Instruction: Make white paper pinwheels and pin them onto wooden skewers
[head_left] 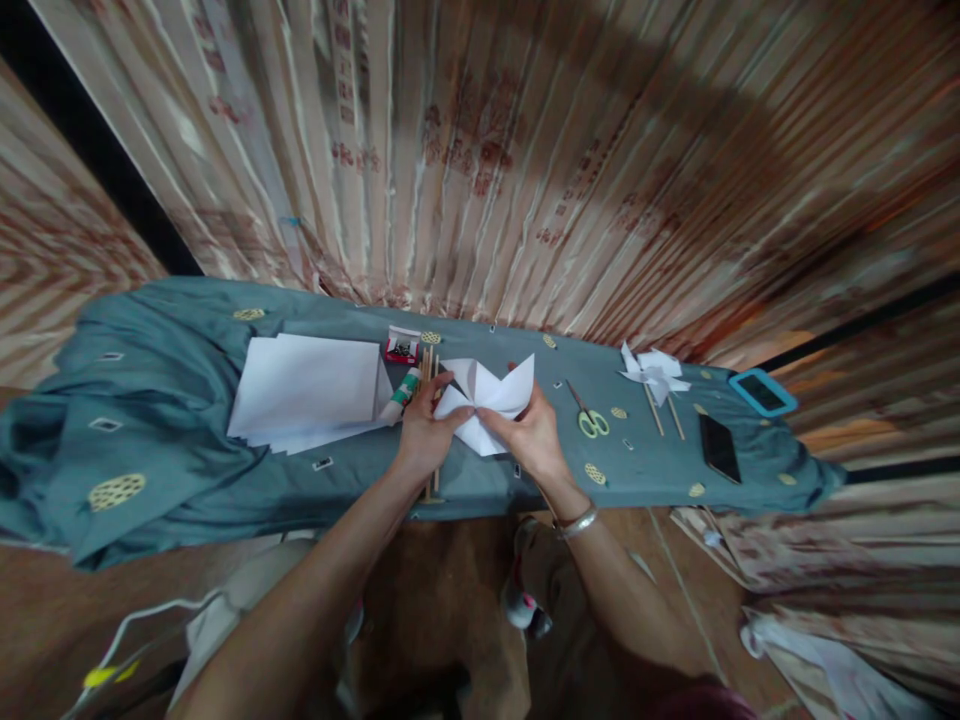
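A white paper pinwheel point(491, 388) with folded blades is held above the cloth-covered table between both hands. My left hand point(426, 432) grips its left side, thumb pressed near the centre. On the right side, my right hand point(536, 430) is closed on the paper, its thumb also close to the middle. Wooden sticks point(429, 370) lie partly hidden behind my left hand. Just left of them is a glue stick point(401, 394) with a green and white label. A small red box point(403, 345) with dark little pieces inside stands behind it.
A stack of white paper point(307, 390) lies to the left. Green-handled scissors point(591, 418) rest to the right. Farther right are pinwheels on sticks point(656, 375), a black phone point(720, 448) and a blue-framed device point(763, 392). A pleated curtain point(480, 150) hangs behind the table point(480, 490).
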